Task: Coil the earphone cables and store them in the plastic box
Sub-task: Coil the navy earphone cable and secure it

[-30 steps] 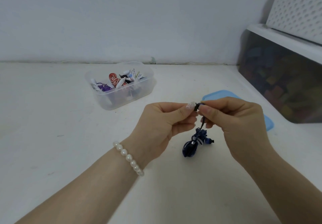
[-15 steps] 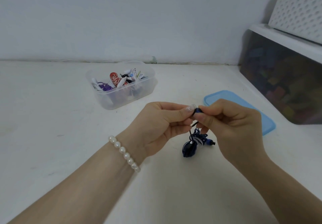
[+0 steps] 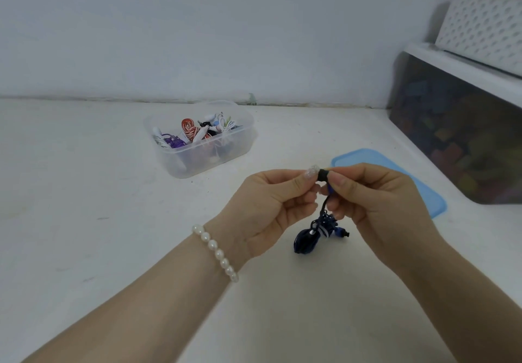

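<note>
Nearest the camera, two bare forearms reach in over the white tabletop (image 3: 84, 193), the left wrist wearing a pearl bracelet (image 3: 216, 252). The hands meet above the middle of the tabletop: the left hand (image 3: 271, 207) and the right hand (image 3: 372, 201) both pinch a small black earbud tip (image 3: 323, 174) between thumb and fingertips, fingers curled. From that pinch a dark cord drops to a coiled dark blue earphone bundle (image 3: 313, 235), which hangs between the two hands; whether its lower end touches the tabletop cannot be told. A blue earpiece with a black end juts from the bundle's right side.

Behind the right hand a light blue plastic lid (image 3: 409, 182) lies flat, toward the right edge. Farther back and left of centre stands the clear plastic box (image 3: 226, 150), open, holding several coiled earphones in orange-white, purple, white and black. At the far right a dark translucent storage bin (image 3: 457, 136) with a white lid carries a white perforated basket (image 3: 485, 26). No writing or brand can be read anywhere.
</note>
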Tool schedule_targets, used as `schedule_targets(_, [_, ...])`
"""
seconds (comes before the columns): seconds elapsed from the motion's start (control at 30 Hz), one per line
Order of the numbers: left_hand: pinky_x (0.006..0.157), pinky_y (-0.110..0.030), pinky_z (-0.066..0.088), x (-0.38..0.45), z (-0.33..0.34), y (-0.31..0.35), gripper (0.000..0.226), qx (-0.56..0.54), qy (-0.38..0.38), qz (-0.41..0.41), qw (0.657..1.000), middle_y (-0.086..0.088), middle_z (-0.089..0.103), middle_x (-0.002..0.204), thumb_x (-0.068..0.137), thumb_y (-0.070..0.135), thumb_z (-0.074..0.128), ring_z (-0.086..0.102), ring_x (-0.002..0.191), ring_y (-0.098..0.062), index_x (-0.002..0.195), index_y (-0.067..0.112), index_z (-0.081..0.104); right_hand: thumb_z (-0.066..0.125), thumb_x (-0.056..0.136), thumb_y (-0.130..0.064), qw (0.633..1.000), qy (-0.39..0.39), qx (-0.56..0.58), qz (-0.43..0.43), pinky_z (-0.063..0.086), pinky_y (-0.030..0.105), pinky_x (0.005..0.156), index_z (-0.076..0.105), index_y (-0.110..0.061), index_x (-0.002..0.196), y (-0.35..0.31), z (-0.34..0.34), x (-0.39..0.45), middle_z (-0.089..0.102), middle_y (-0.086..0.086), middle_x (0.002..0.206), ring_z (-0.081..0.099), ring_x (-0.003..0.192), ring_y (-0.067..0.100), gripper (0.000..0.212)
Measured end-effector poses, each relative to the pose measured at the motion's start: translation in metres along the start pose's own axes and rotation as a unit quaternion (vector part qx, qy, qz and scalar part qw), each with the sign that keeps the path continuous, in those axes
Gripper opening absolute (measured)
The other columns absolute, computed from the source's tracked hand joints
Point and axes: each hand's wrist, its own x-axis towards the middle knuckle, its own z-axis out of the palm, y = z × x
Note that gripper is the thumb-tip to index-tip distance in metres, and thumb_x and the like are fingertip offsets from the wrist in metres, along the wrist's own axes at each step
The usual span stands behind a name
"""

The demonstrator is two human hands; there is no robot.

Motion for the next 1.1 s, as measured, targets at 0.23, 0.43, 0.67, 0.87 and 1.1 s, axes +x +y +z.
schedule_targets(0.23, [0.051,-0.016,0.052,0.0000,-0.0001,-0.0009,0.012,0.018,-0.024,0.025,0.999,-0.003,0.066,0.057,0.059,0.014,0.064,0.059,0.048,-0.005,0.060,0.006,0.072,0.063,0.061,-0.014,1.000,-0.017,-0.022,-0.006,0.045,0.020,0.045,0.074,-0.011,0.064,-0.0019,-0.0031,0.0014,0.066,0.009,0.060,0.056,0.046,0.014,0.011])
schedule_targets(0.43, [0.051,-0.016,0.052,0.0032,0.0001,-0.0029,0.010,0.023,-0.023,0.019,0.999,-0.005,0.066,0.055,0.061,0.013,0.063,0.060,0.047,-0.007,0.060,0.006,0.070,0.063,0.062,-0.015,0.998,-0.037,-0.045,-0.022,0.046,0.020,0.046,0.074,-0.011,0.066,-0.0031,-0.0044,0.0014,0.068,0.006,0.060,0.058,0.047,0.014,0.012])
schedule_targets(0.67, [0.053,-0.017,0.052,0.0034,0.0005,-0.0065,0.008,0.046,-0.002,0.055,0.997,-0.004,0.067,0.057,0.073,0.006,0.063,0.062,0.051,-0.008,0.069,0.002,0.069,0.062,0.076,0.002,0.997,0.003,-0.075,-0.026,0.046,0.020,0.046,0.069,-0.003,0.073,-0.0010,-0.0039,0.0025,0.066,0.006,0.055,0.057,0.046,0.014,0.009])
schedule_targets(0.87, [0.052,-0.017,0.052,0.0036,0.0008,-0.0074,0.008,0.037,0.004,0.060,0.997,-0.005,0.066,0.056,0.069,0.007,0.064,0.062,0.050,-0.009,0.070,0.001,0.069,0.065,0.070,-0.003,0.997,0.000,-0.069,-0.030,0.046,0.020,0.046,0.070,-0.005,0.069,-0.0014,-0.0015,0.0028,0.067,0.008,0.057,0.057,0.047,0.014,0.006])
schedule_targets(1.1, [0.054,-0.017,0.053,0.0048,-0.0030,-0.0036,0.019,0.016,-0.026,-0.015,0.999,-0.005,0.065,0.058,0.062,0.012,0.063,0.061,0.050,-0.008,0.076,0.000,0.067,0.065,0.062,-0.011,0.998,-0.028,-0.061,-0.017,0.047,0.021,0.045,0.070,-0.004,0.066,-0.0020,-0.0041,0.0026,0.068,0.011,0.061,0.059,0.048,0.017,0.010])
